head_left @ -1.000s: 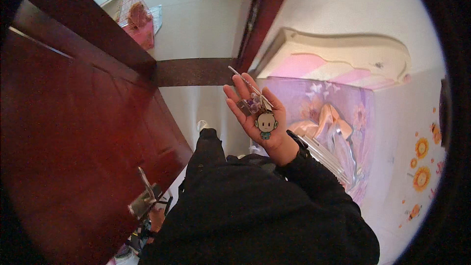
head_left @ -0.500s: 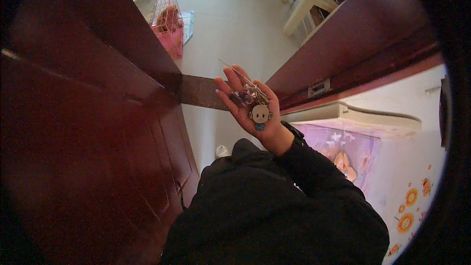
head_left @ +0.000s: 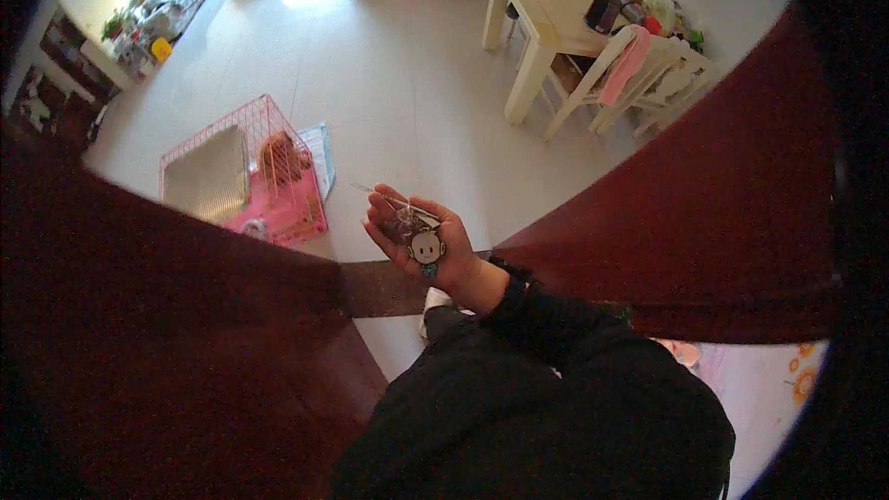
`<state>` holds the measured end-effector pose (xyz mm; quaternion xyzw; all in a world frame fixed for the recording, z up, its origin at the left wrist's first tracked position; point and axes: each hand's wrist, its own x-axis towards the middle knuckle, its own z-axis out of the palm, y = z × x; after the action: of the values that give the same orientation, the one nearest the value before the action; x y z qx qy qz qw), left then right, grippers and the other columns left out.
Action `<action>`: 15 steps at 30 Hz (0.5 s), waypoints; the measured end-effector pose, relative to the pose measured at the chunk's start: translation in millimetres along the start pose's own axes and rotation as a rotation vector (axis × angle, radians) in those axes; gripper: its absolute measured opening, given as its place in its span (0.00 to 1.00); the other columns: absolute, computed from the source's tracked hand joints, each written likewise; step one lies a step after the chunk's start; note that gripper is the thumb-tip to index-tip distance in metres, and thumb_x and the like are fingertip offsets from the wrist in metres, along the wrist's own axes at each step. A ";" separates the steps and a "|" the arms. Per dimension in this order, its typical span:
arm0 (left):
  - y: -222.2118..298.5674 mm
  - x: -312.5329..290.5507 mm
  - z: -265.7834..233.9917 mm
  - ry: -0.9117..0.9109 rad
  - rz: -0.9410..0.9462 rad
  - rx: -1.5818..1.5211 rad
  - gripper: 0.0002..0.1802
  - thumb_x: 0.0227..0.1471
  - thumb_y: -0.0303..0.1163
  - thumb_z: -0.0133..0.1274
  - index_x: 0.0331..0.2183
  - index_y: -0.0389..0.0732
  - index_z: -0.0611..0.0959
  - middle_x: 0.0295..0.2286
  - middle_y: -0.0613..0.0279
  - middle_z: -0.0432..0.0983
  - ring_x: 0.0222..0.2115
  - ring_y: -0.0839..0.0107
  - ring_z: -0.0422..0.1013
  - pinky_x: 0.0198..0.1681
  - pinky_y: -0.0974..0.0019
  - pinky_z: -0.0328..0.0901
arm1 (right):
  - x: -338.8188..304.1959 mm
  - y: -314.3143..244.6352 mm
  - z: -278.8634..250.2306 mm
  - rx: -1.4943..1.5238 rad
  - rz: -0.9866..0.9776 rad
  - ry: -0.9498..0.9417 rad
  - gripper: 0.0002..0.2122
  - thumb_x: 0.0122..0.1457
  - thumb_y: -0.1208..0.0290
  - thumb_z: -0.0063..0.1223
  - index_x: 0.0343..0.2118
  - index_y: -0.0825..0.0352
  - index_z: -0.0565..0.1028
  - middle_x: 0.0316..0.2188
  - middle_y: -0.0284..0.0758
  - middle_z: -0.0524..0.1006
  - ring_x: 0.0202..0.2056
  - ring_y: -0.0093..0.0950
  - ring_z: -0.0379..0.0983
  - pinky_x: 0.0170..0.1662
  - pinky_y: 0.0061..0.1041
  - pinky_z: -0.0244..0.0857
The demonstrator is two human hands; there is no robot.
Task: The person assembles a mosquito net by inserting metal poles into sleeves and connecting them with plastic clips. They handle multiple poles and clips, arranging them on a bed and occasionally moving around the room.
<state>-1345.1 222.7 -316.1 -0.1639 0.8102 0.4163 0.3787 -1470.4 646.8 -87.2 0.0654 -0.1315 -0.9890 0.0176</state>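
Note:
My right hand (head_left: 444,255) is turned palm up with its fingers loosely curled, and a keychain rests in it. A flat round cartoon-face charm (head_left: 427,248) with ears and a small teal body lies on the palm. Beside it are shiny beads (head_left: 406,220) and a long thin metal piece, which looks like a key (head_left: 370,193) and sticks out past the fingertips. How many keys there are cannot be made out. A dark band circles the wrist below the black sleeve (head_left: 556,324). No left hand shows.
Dark red door panels flank me on the left (head_left: 213,315) and right (head_left: 694,194), with a brown threshold strip (head_left: 380,289) between. Beyond stand a pink wire cage (head_left: 266,102) holding a curly brown dog (head_left: 281,157), a cream table (head_left: 537,14) with items, and white chairs (head_left: 681,83).
My view has moved forward and up, showing more of the room, table and cage. The hand still holds the keychain and now appears farther left and lower. One white shoe has come to the threshold.

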 end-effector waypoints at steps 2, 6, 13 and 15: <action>43.9 29.5 7.3 -0.027 0.024 -0.009 0.20 0.48 0.33 0.52 0.42 0.34 0.73 0.39 0.47 0.72 0.38 0.55 0.69 0.42 0.54 0.62 | 27.8 -35.8 13.2 -0.032 -0.023 0.022 0.15 0.62 0.71 0.37 0.48 0.71 0.70 0.43 0.44 0.75 0.47 0.34 0.72 0.57 0.36 0.63; 117.4 79.5 8.3 -0.061 0.046 -0.012 0.19 0.48 0.33 0.52 0.42 0.34 0.73 0.38 0.48 0.72 0.37 0.56 0.70 0.41 0.55 0.63 | 87.1 -77.8 25.7 0.045 -0.034 0.024 0.14 0.61 0.72 0.39 0.47 0.70 0.70 0.39 0.44 0.76 0.43 0.35 0.72 0.52 0.34 0.67; 213.2 207.3 -6.3 -0.132 0.044 0.050 0.19 0.49 0.34 0.51 0.43 0.35 0.73 0.37 0.49 0.73 0.36 0.58 0.71 0.39 0.57 0.65 | 179.2 -195.1 32.2 0.073 -0.216 0.000 0.12 0.61 0.72 0.41 0.44 0.71 0.71 0.36 0.44 0.76 0.39 0.36 0.73 0.47 0.32 0.70; 238.4 260.5 -23.9 -0.163 0.069 0.072 0.18 0.50 0.34 0.51 0.43 0.35 0.73 0.37 0.50 0.73 0.36 0.59 0.71 0.38 0.58 0.65 | 197.7 -232.5 35.1 0.055 -0.294 -0.018 0.11 0.60 0.73 0.41 0.42 0.71 0.72 0.35 0.43 0.75 0.39 0.35 0.72 0.45 0.33 0.70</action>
<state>-1666.7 359.5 -371.5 -0.0878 0.7963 0.4114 0.4347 -1675.1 869.9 -139.2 0.0755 -0.1478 -0.9775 -0.1305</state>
